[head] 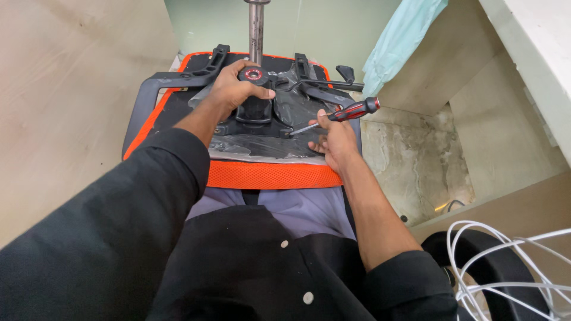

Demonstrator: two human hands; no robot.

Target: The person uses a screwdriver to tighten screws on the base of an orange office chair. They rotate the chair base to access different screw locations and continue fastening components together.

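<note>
Left hand (238, 88) is clamping over the black seat mechanism (256, 110) under the upturned orange chair seat (267, 174), which I'm seeing across the lap. Right hand (334, 139) is gripping a red-and-black screwdriver (345, 113), its tip touching the mechanism plate.

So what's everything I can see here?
Seat: one, orange-edged, upside down on the lap.
Mechanism: one, black, on the seat's underside.
Post: one, silver, upright behind the mechanism.
Screwdriver: one, red and black, tip at the mechanism.
Cloth: one, pale teal, upper right.
Cables: several, white, lower right.
Floor: beige, left.
Left hand: on the mechanism's hub.
Right hand: holding the screwdriver.
</note>
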